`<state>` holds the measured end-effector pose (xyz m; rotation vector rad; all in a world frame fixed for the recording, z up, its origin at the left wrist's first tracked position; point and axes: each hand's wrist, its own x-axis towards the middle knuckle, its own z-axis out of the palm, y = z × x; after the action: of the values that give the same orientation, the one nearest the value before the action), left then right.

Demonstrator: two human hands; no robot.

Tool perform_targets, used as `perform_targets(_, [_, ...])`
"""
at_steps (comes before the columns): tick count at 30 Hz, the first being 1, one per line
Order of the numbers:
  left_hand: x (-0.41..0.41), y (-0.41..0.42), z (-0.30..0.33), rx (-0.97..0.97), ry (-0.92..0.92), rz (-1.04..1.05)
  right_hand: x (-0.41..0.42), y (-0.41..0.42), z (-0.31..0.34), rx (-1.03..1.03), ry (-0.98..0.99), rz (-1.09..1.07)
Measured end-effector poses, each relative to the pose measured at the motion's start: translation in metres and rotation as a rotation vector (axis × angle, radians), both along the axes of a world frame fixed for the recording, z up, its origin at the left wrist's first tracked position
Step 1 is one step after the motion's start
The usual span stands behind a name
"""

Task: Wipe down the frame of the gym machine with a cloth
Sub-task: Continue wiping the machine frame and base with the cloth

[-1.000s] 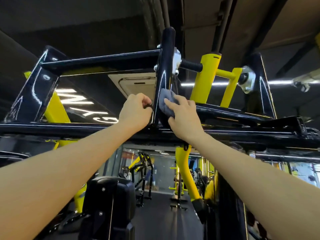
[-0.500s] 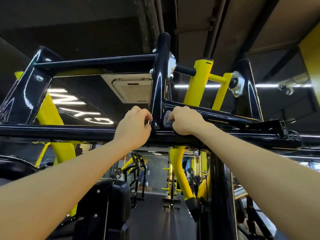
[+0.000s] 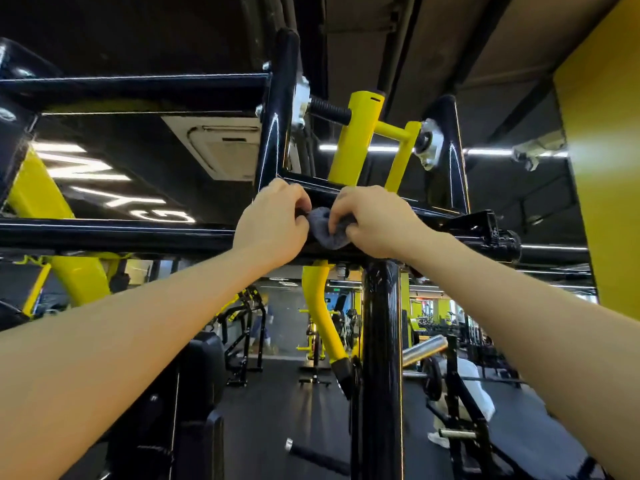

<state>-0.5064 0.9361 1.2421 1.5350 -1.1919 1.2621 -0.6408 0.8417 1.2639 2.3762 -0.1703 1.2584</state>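
Up at the black frame [image 3: 114, 233], both hands pinch a small grey cloth [image 3: 327, 230] — left hand [image 3: 273, 223] and right hand [image 3: 375, 220], fingers curled on it. Behind stand yellow bars [image 3: 356, 140]; below, a shiny black post [image 3: 381, 358] — the cloth looks bunched and fuzzy.
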Motion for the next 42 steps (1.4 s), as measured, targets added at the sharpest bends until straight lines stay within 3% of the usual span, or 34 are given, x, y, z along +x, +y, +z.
perform_targets(10, [-0.037, -0.029, -0.040, 0.036, 0.119, -0.037, -0.030, -0.035, -0.061, -0.437, -0.097, -0.245])
perform_targets(18, [-0.026, -0.012, -0.047, 0.021, -0.046, 0.108, -0.064, -0.076, -0.072, -0.491, -0.264, -0.282])
perform_targets(24, [-0.014, -0.008, -0.053, 0.032, -0.089, 0.166, 0.003, -0.035, -0.071, -0.495, -0.254, -0.186])
perform_targets(27, [-0.013, -0.007, -0.056, 0.002, -0.090, 0.131, -0.010, -0.059, -0.078, -0.479, -0.205, -0.168])
perform_targets(30, [-0.017, -0.010, -0.070, 0.056, -0.080, 0.067, -0.036, -0.087, -0.096, -0.441, -0.305, -0.141])
perform_targets(33, [-0.021, -0.020, -0.088, 0.149, -0.012, 0.014, -0.023, -0.073, -0.099, -0.374, -0.338, -0.181])
perform_targets(36, [-0.024, -0.033, -0.103, 0.175, 0.205, -0.137, 0.001, -0.051, -0.095, -0.386, -0.282, -0.197])
perform_targets(42, [-0.033, -0.055, -0.116, 0.324, 0.458, -0.317, -0.032, -0.072, -0.107, -0.239, -0.376, -0.179])
